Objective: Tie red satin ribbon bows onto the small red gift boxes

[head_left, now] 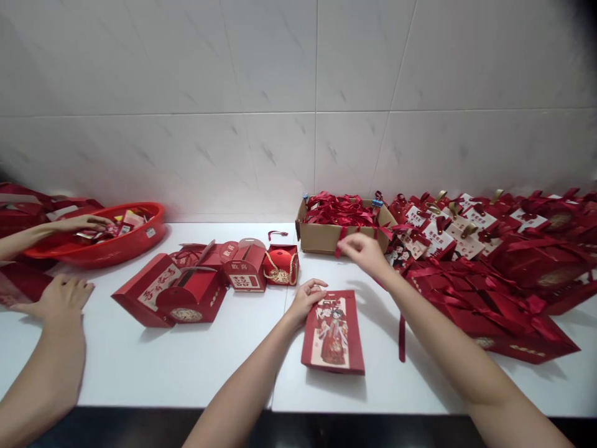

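My left hand (304, 303) grips the upper left edge of a flat red gift box (333, 333), which has a robed figure printed on its front. The box lies near the table's front edge. Up and to the right, my right hand (362, 252) pinches a dark red ribbon (341, 239) at the front of a cardboard box (321, 239). Many red ribbons (340, 208) fill that cardboard box. A length of ribbon (402, 339) hangs below my right forearm; whether it is the pinched one I cannot tell.
Red boxes with ribbon bows (480, 305) and tagged bags (438, 233) crowd the right. Several red candy boxes (191, 295) stand left of centre. At far left, a co-worker's hand (86, 224) reaches into a red basin (140, 239) of packets; their other hand (65, 298) touches the table.
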A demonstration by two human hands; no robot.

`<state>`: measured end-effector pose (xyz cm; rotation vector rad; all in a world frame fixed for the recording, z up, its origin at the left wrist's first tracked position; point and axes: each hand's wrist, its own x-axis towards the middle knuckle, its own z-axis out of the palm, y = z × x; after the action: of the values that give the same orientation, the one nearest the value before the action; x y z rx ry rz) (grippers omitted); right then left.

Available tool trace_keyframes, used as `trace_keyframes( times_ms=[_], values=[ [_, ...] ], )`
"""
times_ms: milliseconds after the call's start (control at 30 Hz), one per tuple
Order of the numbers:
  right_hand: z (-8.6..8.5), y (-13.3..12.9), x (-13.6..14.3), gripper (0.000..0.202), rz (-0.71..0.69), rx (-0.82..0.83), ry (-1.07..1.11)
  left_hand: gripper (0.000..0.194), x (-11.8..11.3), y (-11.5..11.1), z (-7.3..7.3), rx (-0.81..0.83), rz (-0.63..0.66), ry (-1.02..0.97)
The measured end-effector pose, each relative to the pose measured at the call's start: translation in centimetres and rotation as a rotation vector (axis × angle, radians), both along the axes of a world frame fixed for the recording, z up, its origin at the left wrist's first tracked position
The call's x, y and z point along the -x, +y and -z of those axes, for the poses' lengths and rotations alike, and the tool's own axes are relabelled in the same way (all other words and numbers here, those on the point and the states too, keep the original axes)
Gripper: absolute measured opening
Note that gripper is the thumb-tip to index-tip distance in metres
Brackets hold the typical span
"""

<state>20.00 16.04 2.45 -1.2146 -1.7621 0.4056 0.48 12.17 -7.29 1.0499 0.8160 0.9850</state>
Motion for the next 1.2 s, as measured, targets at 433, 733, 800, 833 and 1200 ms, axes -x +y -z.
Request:
trace_keyframes(
  times_ms=[433,733,800,833,1200],
  values=[
    [-2.3,16.4,-0.9,0.017,0.027,0.324,-0.642,0.036,0.4,0.3,0.5,-0.004,0.066,-0.040],
    [-2.0,16.9,-1.9,0.003,-0.004,0.202,-0.639,0.037,0.5,0.4,1.0,-0.010,0.077,-0.078],
    [-2.0,16.5,-2.3,0.003,0.008,0.134,-0.585,0.038,0.5,0.5,1.0,-0.014,0.074,-0.078],
    [-2.0,16.3,-2.4,0.003,0.015,0.098,-0.551,0.039,0.5,0.5,1.0,-0.017,0.073,-0.078],
    [-4.3,14.0,-2.6,0.027,0.156,-0.174,0.084,0.042,0.6,0.5,0.6,-0.015,0.072,-0.057]
  ],
)
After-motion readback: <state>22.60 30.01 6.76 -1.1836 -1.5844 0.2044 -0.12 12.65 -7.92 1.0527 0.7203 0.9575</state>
